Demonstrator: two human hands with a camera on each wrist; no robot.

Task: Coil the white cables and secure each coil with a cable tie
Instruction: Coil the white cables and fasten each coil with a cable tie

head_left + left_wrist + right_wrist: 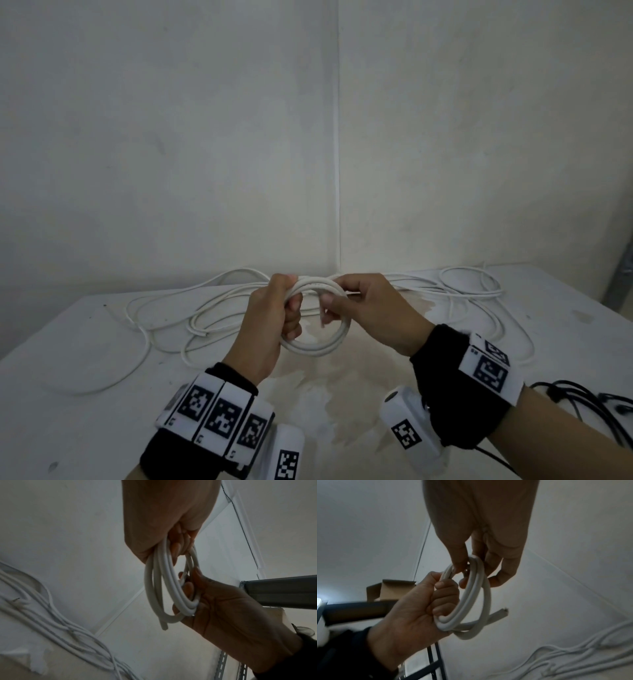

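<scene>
A small coil of white cable hangs in the air above the white table, held between both hands. My left hand grips the coil's left side, fingers curled through the loops. My right hand pinches the right side between thumb and fingers. The left wrist view shows the coil running from my left fingers down into my right hand, one cable end hanging free. Seen from the right wrist, the coil has a cut end sticking out beside my left hand.
Several loose white cables sprawl over the table's far half, with more at the right. Black cords lie at the right edge. The table stands in a wall corner. A metal shelf and a cardboard box stand nearby.
</scene>
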